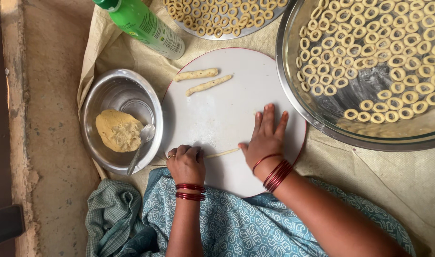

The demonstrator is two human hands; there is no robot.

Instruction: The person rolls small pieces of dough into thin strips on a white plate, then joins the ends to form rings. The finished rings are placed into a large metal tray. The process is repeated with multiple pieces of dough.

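A round white board with a thin red rim point(217, 114) lies on a beige woven sack cloth point(393, 176), seen from above. Near the board's lower edge lies a thin pale rope of dough point(223, 153). Its long axis runs nearly level across the board, tilted slightly, with the end toward the right hand a little higher. The left hand point(185, 164), wearing red bangles, is curled closed at the board's lower left edge, with one end of the rope running under its fingers. The right hand point(266, 138), also in red bangles, is open and flat, palm down on the board, fingers pointing away from the person; the rope's other end meets the base of its thumb.

Toward the far side of the board lie two short thick dough sticks point(203, 80), side by side, each slanting up to the right.

Just left of the board sits a round steel bowl point(108, 90) holding a yellowish lump of dough point(118, 131) and a steel spoon point(142, 143). Beyond the board's far left lies a green plastic bottle point(143, 26) on its side. Right of the board, a large steel basin point(293, 90) holds many small dough rings point(388, 52); a steel plate point(227, 35) beyond the board holds more. A blue patterned garment point(246, 223) covers the person's lap below the board.
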